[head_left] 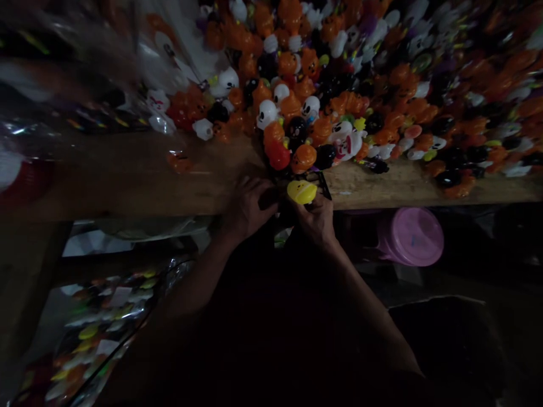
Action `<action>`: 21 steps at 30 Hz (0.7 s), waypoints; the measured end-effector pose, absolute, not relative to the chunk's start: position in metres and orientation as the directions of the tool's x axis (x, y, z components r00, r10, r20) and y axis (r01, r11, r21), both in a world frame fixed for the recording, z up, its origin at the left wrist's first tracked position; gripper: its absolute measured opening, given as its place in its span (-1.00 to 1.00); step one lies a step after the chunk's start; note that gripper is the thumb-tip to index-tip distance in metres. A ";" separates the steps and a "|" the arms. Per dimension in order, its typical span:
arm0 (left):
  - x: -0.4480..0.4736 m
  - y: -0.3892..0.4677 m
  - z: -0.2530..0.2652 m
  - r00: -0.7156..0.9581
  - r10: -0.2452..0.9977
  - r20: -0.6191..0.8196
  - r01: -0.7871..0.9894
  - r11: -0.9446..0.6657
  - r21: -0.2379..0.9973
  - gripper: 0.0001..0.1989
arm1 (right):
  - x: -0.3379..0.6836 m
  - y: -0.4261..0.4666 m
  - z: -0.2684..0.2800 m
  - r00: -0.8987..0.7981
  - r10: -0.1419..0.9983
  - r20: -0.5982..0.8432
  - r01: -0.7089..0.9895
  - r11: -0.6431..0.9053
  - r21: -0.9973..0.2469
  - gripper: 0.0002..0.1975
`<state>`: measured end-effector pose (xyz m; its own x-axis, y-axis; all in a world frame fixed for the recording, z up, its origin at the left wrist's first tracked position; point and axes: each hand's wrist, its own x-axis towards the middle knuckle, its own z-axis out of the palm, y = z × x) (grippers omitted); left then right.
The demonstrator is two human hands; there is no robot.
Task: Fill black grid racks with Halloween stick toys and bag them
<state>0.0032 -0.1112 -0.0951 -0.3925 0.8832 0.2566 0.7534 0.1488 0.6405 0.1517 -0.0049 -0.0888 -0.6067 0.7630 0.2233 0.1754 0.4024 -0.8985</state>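
Pinching yellow figure (301, 192) in right hand (317, 219) at near edge of bench (382, 186). Regard grip of left hand (250, 204) as indeterminable in shadow. Keep pinch light, steady, clear of nearest orange figure (304, 158).

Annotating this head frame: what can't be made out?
Bare left hand: whether it holds anything; head view, deep shadow over its fingertips.
Bare right hand: its fingertips; head view, partly covered by the glossy yellow figure.
Black, straight-edged tray-like thing: full shape; head view, partly hidden by orange, white and black figures.
Clear plastic wrapping: contents; head view, blur, glare, left edge.
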 end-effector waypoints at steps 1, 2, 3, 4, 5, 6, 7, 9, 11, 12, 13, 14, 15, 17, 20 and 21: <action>0.004 -0.109 -0.097 -0.404 0.879 0.255 0.769 0.175 0.615 -0.78 | 0.151 -0.003 -0.088 -0.612 0.762 0.210 0.169 0.385 -0.907 -0.74; 0.006 -0.107 -0.098 -0.419 0.873 0.250 0.778 0.203 0.595 -0.78 | 0.151 -0.001 -0.087 -0.616 0.762 0.201 0.161 0.372 -0.914 -0.72; 0.007 -0.105 -0.100 -0.433 0.868 0.244 0.782 0.228 0.580 -0.79 | 0.151 0.000 -0.087 -0.621 0.758 0.199 0.153 0.366 -0.918 -0.72; 0.008 -0.103 -0.101 -0.443 0.863 0.243 0.786 0.243 0.569 -0.79 | 0.152 0.001 -0.087 -0.626 0.753 0.202 0.147 0.368 -0.918 -0.71; 0.009 -0.102 -0.102 -0.446 0.860 0.249 0.790 0.247 0.561 -0.80 | 0.152 0.002 -0.088 -0.633 0.746 0.207 0.144 0.377 -0.915 -0.71; 0.010 -0.102 -0.103 -0.444 0.857 0.261 0.794 0.241 0.558 -0.82 | 0.153 0.002 -0.089 -0.638 0.740 0.213 0.142 0.384 -0.912 -0.71; 0.010 -0.102 -0.104 -0.439 0.854 0.279 0.798 0.228 0.559 -0.83 | 0.154 0.002 -0.091 -0.639 0.739 0.215 0.140 0.386 -0.912 -0.71; 0.011 -0.103 -0.105 -0.427 0.845 0.322 0.803 0.191 0.564 -0.88 | 0.155 -0.001 -0.094 -0.639 0.743 0.198 0.146 0.371 -0.917 -0.70; 0.011 -0.104 -0.104 -0.426 0.836 0.347 0.800 0.170 0.575 -0.92 | 0.154 -0.005 -0.095 -0.637 0.753 0.166 0.167 0.346 -0.923 -0.70; 0.011 -0.105 -0.104 -0.430 0.834 0.346 0.794 0.167 0.585 -0.94 | 0.153 -0.007 -0.095 -0.633 0.759 0.153 0.181 0.337 -0.924 -0.70; 0.011 -0.105 -0.102 -0.437 0.835 0.335 0.784 0.171 0.597 -0.95 | 0.152 -0.009 -0.095 -0.621 0.769 0.150 0.191 0.334 -0.923 -0.70; 0.011 -0.105 -0.101 -0.443 0.839 0.316 0.773 0.178 0.609 -0.96 | 0.151 -0.011 -0.094 -0.606 0.781 0.154 0.200 0.336 -0.920 -0.70; 0.011 -0.104 -0.100 -0.445 0.845 0.297 0.763 0.184 0.619 -0.95 | 0.150 -0.013 -0.093 -0.581 0.797 0.166 0.207 0.342 -0.916 -0.71; 0.011 -0.103 -0.097 -0.439 0.858 0.268 0.753 0.188 0.631 -0.91 | 0.150 -0.016 -0.091 -0.517 0.831 0.203 0.227 0.362 -0.904 -0.74; 0.009 -0.103 -0.093 -0.412 0.879 0.241 0.741 0.170 0.649 -0.69 | 0.153 -0.019 -0.092 -0.427 0.875 0.230 0.283 0.371 -0.885 -0.80; 0.008 -0.103 -0.092 -0.403 0.886 0.229 0.732 0.162 0.662 -0.62 | 0.154 -0.020 -0.094 -0.400 0.887 0.230 0.297 0.363 -0.883 -0.80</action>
<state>0.0084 -0.1031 -0.0923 -0.4033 0.8859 0.2293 0.7321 0.1621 0.6616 0.1536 -0.0199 -0.0940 -0.3996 0.8874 0.2301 0.2967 0.3627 -0.8834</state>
